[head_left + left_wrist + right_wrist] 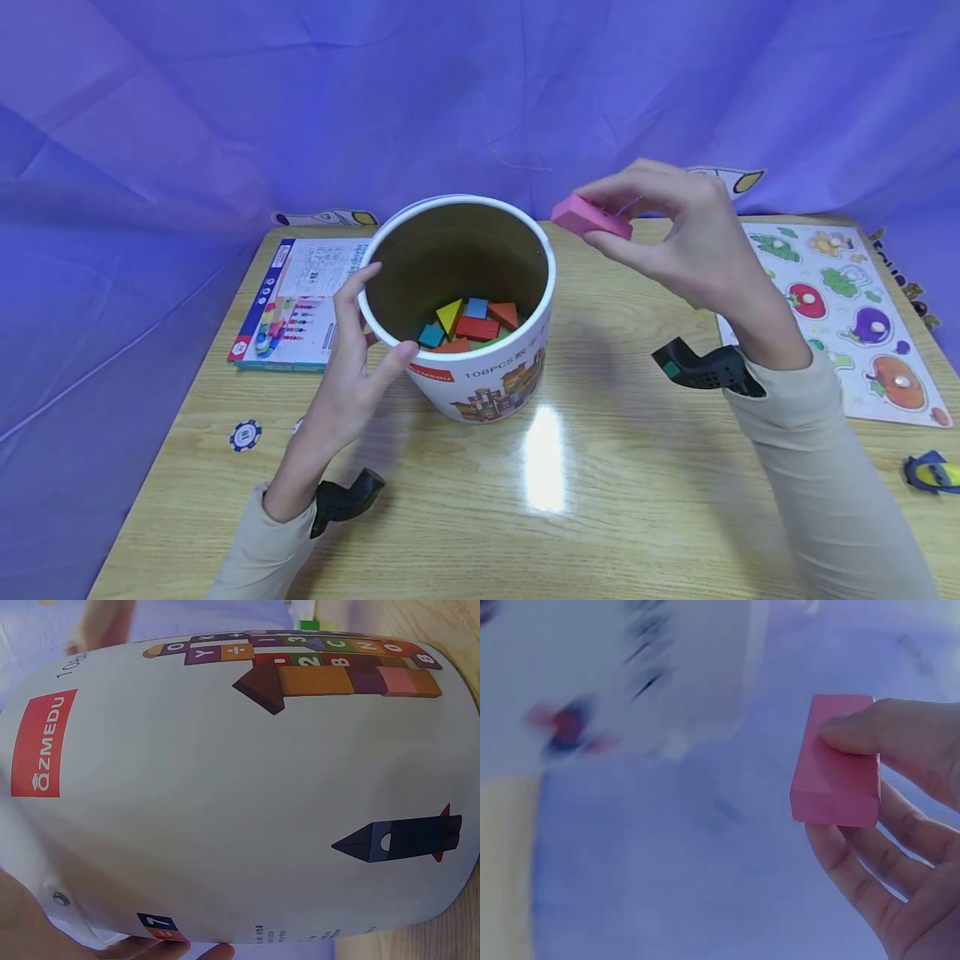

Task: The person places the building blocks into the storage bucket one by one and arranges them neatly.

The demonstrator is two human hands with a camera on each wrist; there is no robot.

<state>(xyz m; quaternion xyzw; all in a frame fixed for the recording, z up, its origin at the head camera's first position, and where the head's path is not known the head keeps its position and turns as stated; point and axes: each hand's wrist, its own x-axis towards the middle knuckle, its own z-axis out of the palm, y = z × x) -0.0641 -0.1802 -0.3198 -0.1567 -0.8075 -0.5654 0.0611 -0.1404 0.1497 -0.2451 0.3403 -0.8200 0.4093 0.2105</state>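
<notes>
A white round bucket [442, 396] with printed block pictures stands upright on the table. Inside lie several coloured wooden blocks [477, 327], among them red, blue, yellow and orange ones. My left hand [345, 396] holds the bucket by its left side, with thumb and fingertips at the rim. In the left wrist view, fingers lie along the bucket's printed wall [187, 810]. Just right of the rim and above the table, my right hand [693, 233] pinches a pink rectangular block [836, 765] between thumb and fingers.
Left of the bucket lies a flat boxed set [303, 312], with a poker chip [245, 435] nearer the front. A vegetable puzzle board [847, 317] rests at the right, and a small blue-and-yellow toy [932, 473] by the right edge. A purple cloth [480, 92] hangs behind the table.
</notes>
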